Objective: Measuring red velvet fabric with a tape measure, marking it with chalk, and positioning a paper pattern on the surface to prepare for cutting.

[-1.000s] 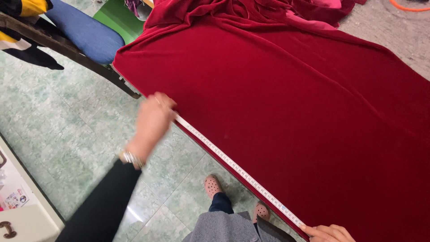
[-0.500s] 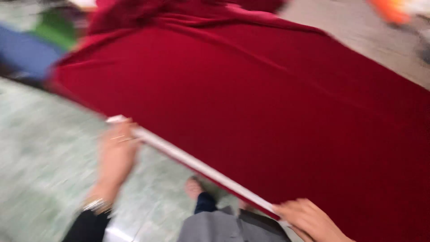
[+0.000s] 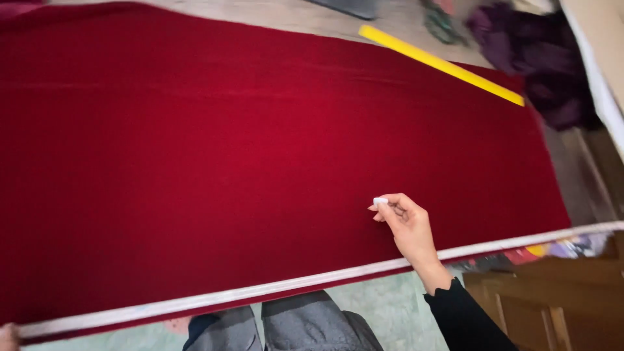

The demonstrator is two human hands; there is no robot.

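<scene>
- Chalk (image 3: pixel 380 201), a small white piece, is seen pinched between thumb and fingertips of the right hand (image 3: pixel 409 227), just above the red velvet cloth (image 3: pixel 260 149); whether its tip touches the cloth cannot be told.
- Most of the chalk is hidden inside the pinch; only its pale end is shown.
- Left hand (image 3: pixel 6 337) is cut off at the lower left corner; only a sliver is visible, at the end of the white measuring tape (image 3: pixel 273 287), and its grip cannot be told.
- Measuring tape is laid along the near edge of the cloth, from the lower left corner to the right border, where it is cut off. It passes under the right wrist.
- Chalk is held near the tape, on the cloth side, and well apart from the left hand.
- Yellow ruler (image 3: pixel 442 65) is laid slantwise at the far edge of the cloth, well apart from both hands.
- Dark purple fabric (image 3: pixel 520 45) at the upper right is blurred and hard to make out.
- Grey trouser knees (image 3: pixel 292 325) are seen below the tape; a wooden piece of furniture (image 3: pixel 539 305) is partly cut off at the lower right.
- Cloth is cut off at the left and top borders.
</scene>
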